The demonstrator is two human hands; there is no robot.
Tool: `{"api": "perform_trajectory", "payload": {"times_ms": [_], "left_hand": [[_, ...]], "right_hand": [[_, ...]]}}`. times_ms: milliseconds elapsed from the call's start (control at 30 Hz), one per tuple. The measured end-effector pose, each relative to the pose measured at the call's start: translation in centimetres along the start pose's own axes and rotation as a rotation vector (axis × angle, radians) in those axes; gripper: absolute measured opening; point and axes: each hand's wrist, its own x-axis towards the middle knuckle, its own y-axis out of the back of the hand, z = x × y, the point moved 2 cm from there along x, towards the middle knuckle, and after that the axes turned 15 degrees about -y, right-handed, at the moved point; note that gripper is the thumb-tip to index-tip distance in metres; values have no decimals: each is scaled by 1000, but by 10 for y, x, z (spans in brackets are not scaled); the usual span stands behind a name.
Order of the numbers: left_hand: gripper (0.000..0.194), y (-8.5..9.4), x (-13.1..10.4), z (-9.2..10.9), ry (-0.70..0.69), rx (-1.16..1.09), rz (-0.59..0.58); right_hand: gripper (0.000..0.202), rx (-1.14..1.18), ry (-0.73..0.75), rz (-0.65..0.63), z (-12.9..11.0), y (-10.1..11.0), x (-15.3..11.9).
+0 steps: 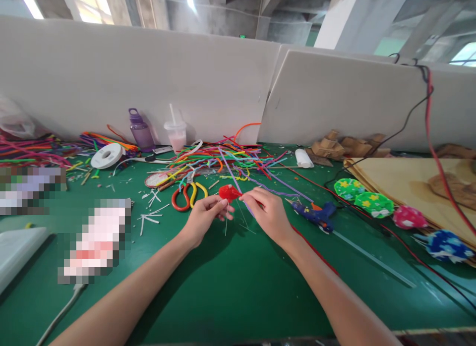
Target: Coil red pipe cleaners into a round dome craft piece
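Observation:
Above the green table, my left hand (208, 212) pinches a small red fuzzy piece (229, 193) from below with thumb and fingertips. Thin pale strands hang from that piece. My right hand (266, 207) is closed at the piece's right tip, its thumb and forefinger on a red pipe cleaner. A length of this red pipe cleaner (320, 257) seems to run out under my right forearm; its link to the tip is hidden. Scissors with red and yellow handles (181, 200) lie just left of my left hand. To the right rests a blue glue gun (316, 215) with a long glue stick.
Loose coloured pipe cleaners (223, 157) are heaped behind my hands. A purple bottle (141, 130), a pink drink cup (176, 135) and a white spool (108, 155) stand or lie back left. Patterned fuzzy pieces (374, 205) and cables (394, 234) are at right.

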Motion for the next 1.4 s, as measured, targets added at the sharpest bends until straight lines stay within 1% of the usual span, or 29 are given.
{"api": "perform_trajectory", "payload": {"times_ms": [133,233,400,533,700,767,833,900,967,1000,1033,1067,1167,1233,1267,1333,1367,1400], "left_hand": [[26,-1,0,-1,-23,1,-17],[25,-2,-1,0,-17,-14,-16],[20,-3,-2,3,27,-53,2],[23,-4,-1,4,-6,1,-9],[23,-3,0,2,-28,9,-27],[23,-3,0,2,-36,16,-39],[23,-2,0,3,-48,23,-50],[22,-2,0,4,-63,31,-66],[21,-2,0,5,-75,46,-82],[21,-1,0,5,-78,59,-90],[21,-1,0,4,-79,74,-96],[22,-1,1,4,-80,90,-101],[24,0,2,1,-94,164,-113],[23,1,3,1,-148,250,-67],[24,2,3,2,-199,315,-11],[27,4,1,7,-330,477,142],[24,5,-1,10,-382,554,208],[19,5,-2,12,-405,609,241]], "right_hand": [[31,-250,44,-75,-1,-2,-4],[34,-346,59,-68,-2,-5,-6],[38,-377,41,-35,-3,-6,-6],[38,-380,38,-46,-2,-7,-6],[38,-386,29,-26,-2,-7,-6],[35,-369,8,-25,-2,-6,-6],[27,-305,-63,-56,-1,-5,-4],[21,-157,-173,-162,2,-5,-2],[23,33,-275,-295,3,-6,0],[23,106,-303,-340,3,-7,0],[24,152,-314,-355,3,-6,0],[25,169,-310,-342,3,-6,0],[28,137,-246,-252,2,-5,0],[29,118,-214,-209,2,-5,0],[29,112,-206,-192,2,-6,-1],[29,109,-202,-164,2,-7,-1],[29,108,-204,-156,3,-7,-2],[28,107,-207,-150,3,-8,-2]]}}
